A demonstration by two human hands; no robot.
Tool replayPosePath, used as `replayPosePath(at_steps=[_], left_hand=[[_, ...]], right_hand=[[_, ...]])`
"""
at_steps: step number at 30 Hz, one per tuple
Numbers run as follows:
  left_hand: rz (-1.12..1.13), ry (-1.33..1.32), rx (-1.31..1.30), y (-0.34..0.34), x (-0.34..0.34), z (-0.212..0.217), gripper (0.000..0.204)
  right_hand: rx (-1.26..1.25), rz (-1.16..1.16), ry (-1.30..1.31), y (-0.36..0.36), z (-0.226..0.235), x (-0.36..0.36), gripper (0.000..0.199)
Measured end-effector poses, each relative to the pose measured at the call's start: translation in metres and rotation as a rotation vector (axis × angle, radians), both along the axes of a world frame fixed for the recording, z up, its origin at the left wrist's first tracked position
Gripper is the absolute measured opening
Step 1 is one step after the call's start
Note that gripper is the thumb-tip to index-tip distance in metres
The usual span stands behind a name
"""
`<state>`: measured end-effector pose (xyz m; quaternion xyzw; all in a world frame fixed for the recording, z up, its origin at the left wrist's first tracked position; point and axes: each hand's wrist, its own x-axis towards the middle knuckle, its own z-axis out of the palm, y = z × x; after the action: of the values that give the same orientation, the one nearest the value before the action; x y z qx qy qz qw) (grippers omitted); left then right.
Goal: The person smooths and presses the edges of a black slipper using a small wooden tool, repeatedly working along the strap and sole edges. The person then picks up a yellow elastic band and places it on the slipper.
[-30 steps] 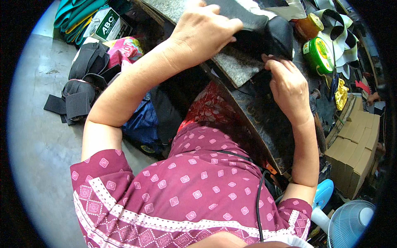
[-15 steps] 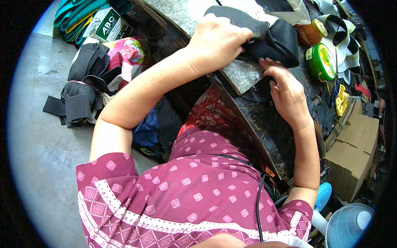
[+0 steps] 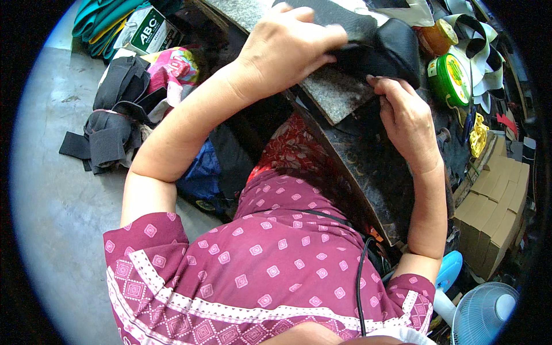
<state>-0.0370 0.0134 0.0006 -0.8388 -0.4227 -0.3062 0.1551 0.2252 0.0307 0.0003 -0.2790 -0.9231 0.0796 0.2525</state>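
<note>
A black padded fabric piece [image 3: 397, 52], folded over with a smooth rounded end, lies on a speckled grey slab [image 3: 333, 95] at the top of the head view. My left hand [image 3: 287, 46] is over the left part of the fabric. Its forefinger and thumb stand apart, slightly blurred, with nothing visible between them; the far fingers rest partly out of sight over the cloth. My right hand [image 3: 405, 115] pinches the near lower edge of the fabric with thumb and fingertips. The exact hold is partly hidden.
Right of the slab stand a green round tub [image 3: 451, 80] and an orange-brown jar [image 3: 438, 37], beside curled pale strips [image 3: 480, 43]. Stacked cardboard [image 3: 491, 207] and a fan [image 3: 486, 313] are lower right. Bundled black fabric pieces [image 3: 109, 126] lie on the floor at left.
My left hand has loosened from its closed grip, forefinger and thumb parting, and has shifted slightly left. My right fingers have drawn together at the fabric's edge, and its rounded end has changed shape.
</note>
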Motion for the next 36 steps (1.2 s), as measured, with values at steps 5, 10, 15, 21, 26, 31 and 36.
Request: replayPosePath(at_steps=[5,10,15,21,26,31,36], left_hand=[[0.167,-0.129,-0.275,0.003,0.005,-0.019,0.032],[0.126,-0.214,-0.256,0.007,0.003,-0.011,0.029],[0.076,-0.152,-0.05,0.002,-0.01,0.012,0.029],[-0.012,0.158,0.034,-0.009,-0.003,0.002,0.028],[0.17,-0.171,-0.304,-0.007,0.0,-0.006,0.029],[0.203,-0.145,-0.459,-0.001,0.001,-0.007,0.031],[0.13,-0.17,-0.517,0.007,-0.005,-0.009,0.04]], right_hand=[[-0.005,0.078,0.016,-0.002,-0.003,-0.002,0.035],[-0.079,0.061,0.001,-0.009,-0.005,-0.016,0.036],[-0.055,0.0,-0.035,-0.012,-0.001,-0.027,0.031],[-0.034,-0.018,-0.029,-0.012,0.001,-0.026,0.026],[-0.036,0.029,-0.026,-0.011,0.001,-0.02,0.029],[0.063,0.102,-0.11,-0.013,0.0,-0.025,0.036],[0.094,0.079,-0.193,-0.01,-0.002,-0.036,0.04]])
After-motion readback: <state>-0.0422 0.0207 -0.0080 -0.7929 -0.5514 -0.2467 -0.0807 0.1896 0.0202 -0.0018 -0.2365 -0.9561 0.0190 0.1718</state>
